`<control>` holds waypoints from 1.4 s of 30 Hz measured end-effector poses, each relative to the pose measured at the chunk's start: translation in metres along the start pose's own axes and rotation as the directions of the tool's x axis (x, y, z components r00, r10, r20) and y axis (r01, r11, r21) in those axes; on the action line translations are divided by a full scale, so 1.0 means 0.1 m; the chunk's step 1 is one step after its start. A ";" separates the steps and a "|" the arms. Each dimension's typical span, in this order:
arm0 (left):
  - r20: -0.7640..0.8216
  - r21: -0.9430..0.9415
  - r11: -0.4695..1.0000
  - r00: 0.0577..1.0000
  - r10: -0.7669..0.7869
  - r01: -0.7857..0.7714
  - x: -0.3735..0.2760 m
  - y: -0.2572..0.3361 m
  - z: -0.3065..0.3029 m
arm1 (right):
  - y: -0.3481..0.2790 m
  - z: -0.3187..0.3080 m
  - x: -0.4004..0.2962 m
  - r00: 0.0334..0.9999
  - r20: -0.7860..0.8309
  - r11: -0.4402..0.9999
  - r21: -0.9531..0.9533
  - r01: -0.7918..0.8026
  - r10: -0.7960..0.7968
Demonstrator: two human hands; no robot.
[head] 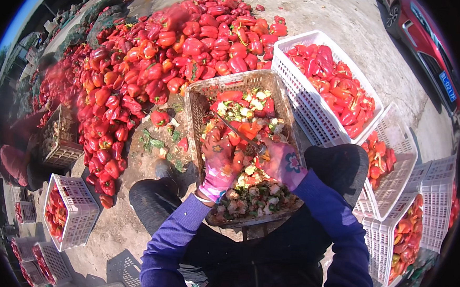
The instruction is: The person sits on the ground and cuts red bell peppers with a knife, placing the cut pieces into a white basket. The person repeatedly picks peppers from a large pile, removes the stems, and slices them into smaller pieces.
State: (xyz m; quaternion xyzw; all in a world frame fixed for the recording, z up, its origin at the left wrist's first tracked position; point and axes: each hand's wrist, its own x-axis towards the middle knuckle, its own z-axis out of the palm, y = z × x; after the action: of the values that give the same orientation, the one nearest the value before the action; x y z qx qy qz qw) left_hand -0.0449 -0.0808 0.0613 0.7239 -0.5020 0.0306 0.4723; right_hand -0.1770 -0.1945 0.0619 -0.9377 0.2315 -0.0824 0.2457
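Observation:
In the head view, my right hand (pixel 282 160), in a pink flowered glove, grips a knife (pixel 236 130) whose thin blade slants up and to the left. My left hand (pixel 219 154), in a matching stained glove, is closed around a red bell pepper (pixel 236 139), partly hidden by the fingers and the blade. Both hands are over a dirty, brown-stained plastic crate (pixel 192 113) between my knees. Pale pepper cores with seeds and green stems (pixel 250 202) fill its near end. More cores and some red pepper pieces lie towards its far end.
A large heap of red bell peppers (pixel 192 46) spreads ahead and left. White crates of red peppers stand at right (pixel 312 97) and lower left (pixel 79 213). Another person (pixel 15 158) sits at far left near a crate (pixel 62 137). A red car (pixel 426 41) is parked upper right.

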 end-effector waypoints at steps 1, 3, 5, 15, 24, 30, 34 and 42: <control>-0.033 0.022 1.000 0.999 0.012 -0.011 -0.02 -0.06 0.01 | -0.02 0.00 0.00 1.000 0.005 1.000 0.017 -0.025 0.025; -0.042 0.071 0.997 0.999 0.023 -0.020 0.01 -0.06 -0.02 | -0.05 -0.04 -0.02 0.996 0.014 0.995 0.047 -0.086 0.086; 0.004 0.130 0.991 1.000 0.025 -0.025 0.12 0.08 -0.13 | 0.13 0.06 -0.05 0.989 0.089 0.991 0.058 -0.120 0.114; 0.013 0.436 0.894 0.994 0.110 -0.104 0.01 -0.09 -0.07 | -0.18 -0.20 0.02 0.939 0.298 0.981 0.034 -0.192 0.174; 0.013 0.336 0.941 0.999 0.034 -0.036 0.06 0.08 -0.14 | 0.19 0.28 -0.08 0.996 -0.044 0.994 0.073 0.076 -0.073; 0.008 -0.008 1.000 1.000 -0.022 0.022 -0.03 -0.03 -0.08 | -0.13 0.01 0.03 0.969 0.180 0.984 0.036 -0.176 0.167; 0.078 -0.420 0.890 0.984 -0.163 0.180 -0.07 0.02 -0.05 | -0.06 0.06 0.01 0.996 0.043 0.997 -0.039 -0.070 0.072; 0.018 -0.592 0.757 0.944 -0.330 0.276 -0.02 -0.02 -0.15 | -0.06 0.01 0.01 0.997 0.064 0.994 -0.097 -0.042 0.048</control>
State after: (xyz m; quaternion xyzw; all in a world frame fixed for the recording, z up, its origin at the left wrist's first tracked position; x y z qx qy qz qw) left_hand -0.0380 -0.0688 0.0674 0.6120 -0.3418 -0.1711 0.6924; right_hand -0.1728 -0.1896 0.0639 -0.9451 0.2478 -0.0344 0.2100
